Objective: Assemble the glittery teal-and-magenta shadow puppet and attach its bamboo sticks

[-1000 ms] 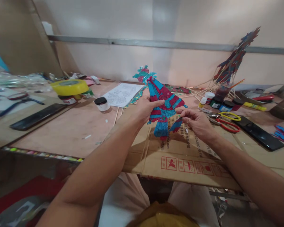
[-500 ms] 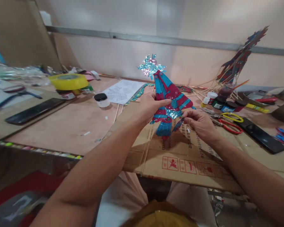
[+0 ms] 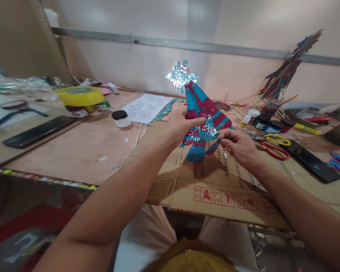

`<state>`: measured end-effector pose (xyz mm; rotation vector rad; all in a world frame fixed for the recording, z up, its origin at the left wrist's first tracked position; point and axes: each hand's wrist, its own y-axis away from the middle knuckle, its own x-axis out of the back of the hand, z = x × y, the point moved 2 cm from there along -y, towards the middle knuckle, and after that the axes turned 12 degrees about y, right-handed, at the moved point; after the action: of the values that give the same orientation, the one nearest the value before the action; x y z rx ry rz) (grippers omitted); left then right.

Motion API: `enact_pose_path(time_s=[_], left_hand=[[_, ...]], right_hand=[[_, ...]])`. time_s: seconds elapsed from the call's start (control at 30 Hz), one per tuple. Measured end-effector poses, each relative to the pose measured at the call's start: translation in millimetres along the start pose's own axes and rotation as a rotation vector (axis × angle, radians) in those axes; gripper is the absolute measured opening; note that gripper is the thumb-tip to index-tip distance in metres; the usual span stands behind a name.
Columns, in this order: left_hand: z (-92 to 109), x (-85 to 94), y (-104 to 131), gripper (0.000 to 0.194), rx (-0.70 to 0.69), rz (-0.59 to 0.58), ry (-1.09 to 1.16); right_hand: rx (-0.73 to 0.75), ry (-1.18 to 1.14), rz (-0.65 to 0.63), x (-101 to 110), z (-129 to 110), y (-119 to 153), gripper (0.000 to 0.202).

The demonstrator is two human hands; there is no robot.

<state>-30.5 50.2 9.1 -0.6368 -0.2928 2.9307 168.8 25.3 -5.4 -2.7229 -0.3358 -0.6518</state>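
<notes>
A jointed puppet figure [image 3: 208, 107], flat and painted blue and dark red with a shiny foil head, is held upright over a cardboard sheet [image 3: 177, 189]. My left hand [image 3: 184, 126] grips its body from the left, thumb across the front and the other fingers hidden behind. Lower down on the right, my right hand [image 3: 236, 143] pinches the figure's lower limb piece [image 3: 213, 147] between thumb and fingertips. A second blue lower piece [image 3: 195, 154] hangs beside it.
To the right lie scissors [image 3: 274, 149] and a black phone [image 3: 313, 160], with paint jars [image 3: 273, 127] and sticks behind. On the left are a white jar [image 3: 121, 120], yellow tape [image 3: 79, 96], pliers [image 3: 19, 111] and a long black object [image 3: 41, 131]. A drawing sheet [image 3: 147, 107] lies behind.
Both hands keep the same hold on the puppet. Its foil head tilts up slightly, and the whole view has shifted a little.
</notes>
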Motion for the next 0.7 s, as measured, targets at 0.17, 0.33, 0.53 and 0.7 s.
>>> enact_pose_path(time_s=[0.17,0.33,0.53,0.7], left_hand=[[0.1,-3.0,0.9,0.029,0.053,-0.044,0.054],[1.6,-6.6,3.4,0.029,0.031,-0.06,0.054],[-1.8,-7.0,0.5,0.029,0.056,-0.105,0.083],[-5.4,-4.3,-2.4,0.029,0.031,-0.1,0.071]], right_hand=[[-0.008,0.021,0.018,0.8,0.1,-0.3,0.012],[-0.03,-0.027,0.058,-0.3,2.6,-0.8,0.016],[-0.039,-0.091,0.087,-2.4,4.0,0.0,0.023],[-0.087,-0.136,0.099,-2.8,4.5,-0.2,0.028]])
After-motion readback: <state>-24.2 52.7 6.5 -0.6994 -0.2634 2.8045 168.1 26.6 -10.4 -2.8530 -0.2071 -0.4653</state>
